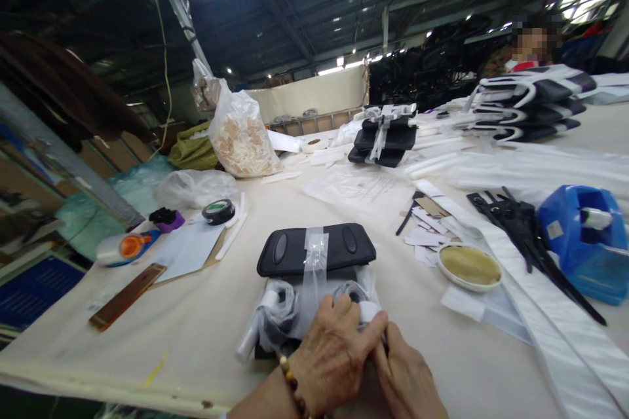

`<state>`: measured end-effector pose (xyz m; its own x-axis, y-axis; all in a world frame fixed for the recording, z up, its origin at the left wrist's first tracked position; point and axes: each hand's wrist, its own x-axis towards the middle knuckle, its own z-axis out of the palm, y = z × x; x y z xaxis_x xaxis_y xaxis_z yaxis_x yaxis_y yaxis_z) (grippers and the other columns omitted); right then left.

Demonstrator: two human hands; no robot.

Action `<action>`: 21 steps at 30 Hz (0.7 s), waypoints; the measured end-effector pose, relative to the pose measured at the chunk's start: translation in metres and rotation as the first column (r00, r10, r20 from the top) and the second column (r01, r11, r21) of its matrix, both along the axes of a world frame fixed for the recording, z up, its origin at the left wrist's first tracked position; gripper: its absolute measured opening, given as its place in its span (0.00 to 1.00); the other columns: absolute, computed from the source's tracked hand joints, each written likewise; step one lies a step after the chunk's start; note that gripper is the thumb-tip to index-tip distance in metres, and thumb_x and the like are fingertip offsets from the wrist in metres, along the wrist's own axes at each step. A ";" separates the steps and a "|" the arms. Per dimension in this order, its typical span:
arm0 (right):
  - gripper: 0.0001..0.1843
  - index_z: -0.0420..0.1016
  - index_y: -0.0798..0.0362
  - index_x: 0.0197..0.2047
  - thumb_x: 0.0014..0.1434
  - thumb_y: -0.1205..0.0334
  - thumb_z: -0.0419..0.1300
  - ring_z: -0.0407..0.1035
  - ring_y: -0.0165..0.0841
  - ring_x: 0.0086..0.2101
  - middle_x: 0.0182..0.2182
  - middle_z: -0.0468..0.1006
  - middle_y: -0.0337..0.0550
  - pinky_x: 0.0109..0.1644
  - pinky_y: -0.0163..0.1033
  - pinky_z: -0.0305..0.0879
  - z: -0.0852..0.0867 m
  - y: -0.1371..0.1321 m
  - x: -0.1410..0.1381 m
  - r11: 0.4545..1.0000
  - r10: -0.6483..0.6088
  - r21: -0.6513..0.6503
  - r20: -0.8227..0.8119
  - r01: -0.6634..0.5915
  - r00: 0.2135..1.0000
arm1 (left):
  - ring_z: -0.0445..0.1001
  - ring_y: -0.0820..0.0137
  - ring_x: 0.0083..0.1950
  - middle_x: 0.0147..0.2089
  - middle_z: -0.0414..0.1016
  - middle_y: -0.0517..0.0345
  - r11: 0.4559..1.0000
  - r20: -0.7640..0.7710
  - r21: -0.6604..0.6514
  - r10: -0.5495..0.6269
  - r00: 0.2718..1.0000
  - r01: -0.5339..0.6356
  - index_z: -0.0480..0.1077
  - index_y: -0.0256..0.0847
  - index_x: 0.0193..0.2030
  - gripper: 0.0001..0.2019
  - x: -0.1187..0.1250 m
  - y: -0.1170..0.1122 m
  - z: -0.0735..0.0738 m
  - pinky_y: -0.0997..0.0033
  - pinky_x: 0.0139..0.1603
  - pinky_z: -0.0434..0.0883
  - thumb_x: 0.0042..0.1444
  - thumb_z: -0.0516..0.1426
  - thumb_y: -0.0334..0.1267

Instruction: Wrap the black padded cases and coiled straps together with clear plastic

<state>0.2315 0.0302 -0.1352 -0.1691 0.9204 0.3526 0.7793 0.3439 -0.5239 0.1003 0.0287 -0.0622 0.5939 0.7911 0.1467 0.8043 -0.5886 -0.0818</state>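
Observation:
In front of me lies a black padded fabric piece (pixel 289 252) with two oval patches, a strip of clear tape (pixel 316 255) running over its middle. On its near side are two rolls in clear plastic: a left roll (pixel 280 314) and a right roll (pixel 352 289), partly covered by my fingers. My left hand (pixel 331 347), a bead bracelet at its wrist, is closed over the right roll. Against it, my right hand (pixel 405 370) is pinched at that roll's right end; what lies between its fingertips is hidden.
To the right are a blue tape dispenser (pixel 577 236), black straps (pixel 525 229), a round tin (pixel 469 266) and long white strips (pixel 531 301). On the left lie black tape (pixel 218 211), paper (pixel 187 249) and a brown bar (pixel 128 296). Behind stand taped black bundles (pixel 386 137); a person (pixel 533 46) is far right.

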 end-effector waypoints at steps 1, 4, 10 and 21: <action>0.10 0.67 0.50 0.35 0.60 0.66 0.45 0.70 0.30 0.18 0.20 0.74 0.36 0.18 0.31 0.56 -0.001 -0.001 0.002 0.998 0.047 0.028 0.055 -0.048 0.997 | 0.66 0.61 0.40 0.40 0.70 0.51 0.999 -0.012 0.043 -0.022 1.000 0.023 0.56 0.41 0.59 0.23 0.000 0.000 0.001 0.59 0.38 0.67 0.56 0.50 0.34; 0.12 0.70 0.52 0.41 0.59 0.69 0.46 0.71 0.30 0.21 0.27 0.76 0.42 0.21 0.32 0.56 0.002 -0.006 0.006 0.990 0.029 0.126 0.268 -0.065 0.963 | 0.63 0.60 0.53 0.53 0.67 0.49 0.976 0.011 0.193 -0.108 0.994 0.104 0.58 0.39 0.59 0.19 -0.004 0.004 -0.002 0.53 0.50 0.63 0.61 0.46 0.35; 0.15 0.72 0.50 0.37 0.59 0.70 0.45 0.69 0.28 0.20 0.26 0.75 0.41 0.21 0.32 0.53 0.014 -0.004 0.012 0.957 0.051 0.236 0.433 -0.168 0.900 | 0.58 0.60 0.60 0.59 0.64 0.56 0.968 0.088 0.237 -0.100 0.991 0.077 0.60 0.43 0.57 0.17 -0.008 0.012 -0.017 0.55 0.51 0.63 0.63 0.43 0.38; 0.15 0.66 0.49 0.25 0.58 0.70 0.44 0.64 0.28 0.15 0.17 0.68 0.36 0.20 0.36 0.46 0.023 -0.006 0.020 0.903 0.092 0.348 0.418 -0.252 0.904 | 0.60 0.58 0.59 0.60 0.63 0.46 0.969 -0.026 0.245 0.027 0.999 -0.020 0.56 0.36 0.60 0.20 0.003 0.009 -0.022 0.57 0.41 0.68 0.63 0.42 0.36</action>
